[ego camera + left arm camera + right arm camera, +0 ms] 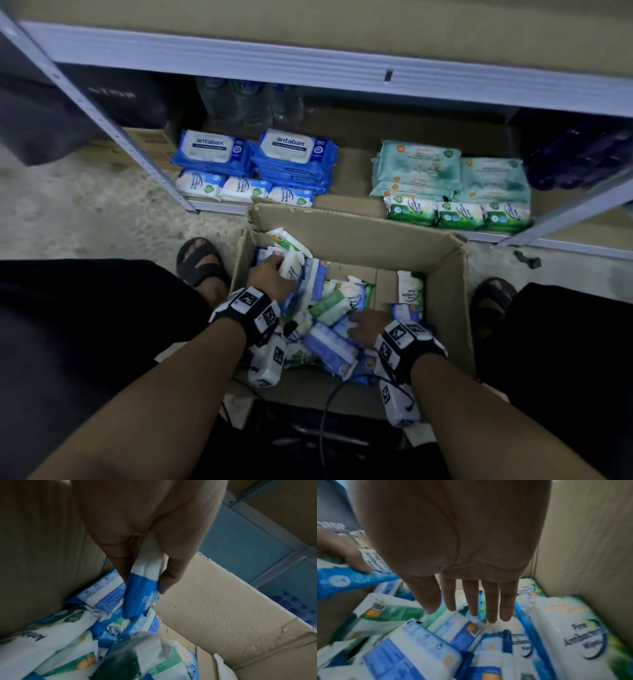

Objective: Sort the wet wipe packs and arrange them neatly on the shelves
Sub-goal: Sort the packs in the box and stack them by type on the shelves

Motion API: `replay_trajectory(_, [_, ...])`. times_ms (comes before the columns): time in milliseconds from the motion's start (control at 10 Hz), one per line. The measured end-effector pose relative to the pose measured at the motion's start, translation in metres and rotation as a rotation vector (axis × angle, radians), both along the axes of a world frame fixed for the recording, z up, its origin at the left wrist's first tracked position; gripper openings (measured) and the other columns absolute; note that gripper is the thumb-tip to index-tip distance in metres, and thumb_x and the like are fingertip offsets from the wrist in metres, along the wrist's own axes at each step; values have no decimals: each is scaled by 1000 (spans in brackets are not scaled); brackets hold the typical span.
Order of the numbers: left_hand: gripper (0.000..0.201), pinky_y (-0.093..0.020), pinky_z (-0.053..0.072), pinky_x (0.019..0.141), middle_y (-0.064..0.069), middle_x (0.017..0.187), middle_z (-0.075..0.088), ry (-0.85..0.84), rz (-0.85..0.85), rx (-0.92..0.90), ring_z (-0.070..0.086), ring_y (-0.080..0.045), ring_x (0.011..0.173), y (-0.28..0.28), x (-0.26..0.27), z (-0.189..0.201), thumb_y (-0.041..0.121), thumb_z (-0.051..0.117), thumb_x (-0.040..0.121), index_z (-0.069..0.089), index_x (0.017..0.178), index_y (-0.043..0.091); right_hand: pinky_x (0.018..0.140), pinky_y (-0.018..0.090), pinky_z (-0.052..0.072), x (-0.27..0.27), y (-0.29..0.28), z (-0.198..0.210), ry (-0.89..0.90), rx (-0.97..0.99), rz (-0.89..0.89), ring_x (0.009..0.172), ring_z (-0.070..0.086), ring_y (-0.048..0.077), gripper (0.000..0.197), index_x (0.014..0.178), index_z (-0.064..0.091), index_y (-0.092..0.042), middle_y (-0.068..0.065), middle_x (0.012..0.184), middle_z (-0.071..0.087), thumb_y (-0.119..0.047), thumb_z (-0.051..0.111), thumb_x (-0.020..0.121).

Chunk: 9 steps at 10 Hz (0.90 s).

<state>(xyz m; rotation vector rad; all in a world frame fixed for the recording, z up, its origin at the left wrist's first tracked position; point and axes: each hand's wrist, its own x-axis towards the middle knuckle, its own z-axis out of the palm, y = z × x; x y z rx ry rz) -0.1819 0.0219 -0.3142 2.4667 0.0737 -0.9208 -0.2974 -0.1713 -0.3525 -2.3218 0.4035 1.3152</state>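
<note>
While the left hand [137, 524] pinches a blue-and-white wipe pack [140, 588] inside the cardboard box [452, 301], its grip is closed on it. Right hand [453, 540] hovers over loose packs [412, 654], fingers straight, grasping nothing.

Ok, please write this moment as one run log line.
left hand: pinches blue-white pack | right hand: open above packs | cardboard box: unsorted

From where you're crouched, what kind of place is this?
Probably a storeroom or shop stockroom: a metal rack on bare concrete, sorted wipe packs on its bottom shelf, and a cardboard box of more packs.
</note>
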Motion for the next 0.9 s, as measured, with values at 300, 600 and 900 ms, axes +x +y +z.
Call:
replay_trajectory(300, [42,-28,43,64,-10,87,64,175,188,-190,58,-23,78,-45,0,-27,36,64,90,63,116,3,99,38,45,11,-51,-17,-88,-187,-293,121,51,31,38,131,52,-13,8,137,50,-31,50,97])
replay_trajectory(600, [38,-36,46,74,-11,81,54,261,107,-187,59,-25,80,-67,-4,-69,43,71,86,47,68,19,96,42,46,30,-78,-50,-73,-281,-612,123,50,36,54,139,35,-3,19,139,45,-27,56,95])
replay_trajectory(900, [35,-40,48,79,-11,129,57,-107,-140,30,59,-34,107,-65,12,-86,23,56,98,50,132,16,106,39,36,32,-92,-86,-37,-305,-676,133,43,37,57,143,40,2,24,145,41,-20,59,94])
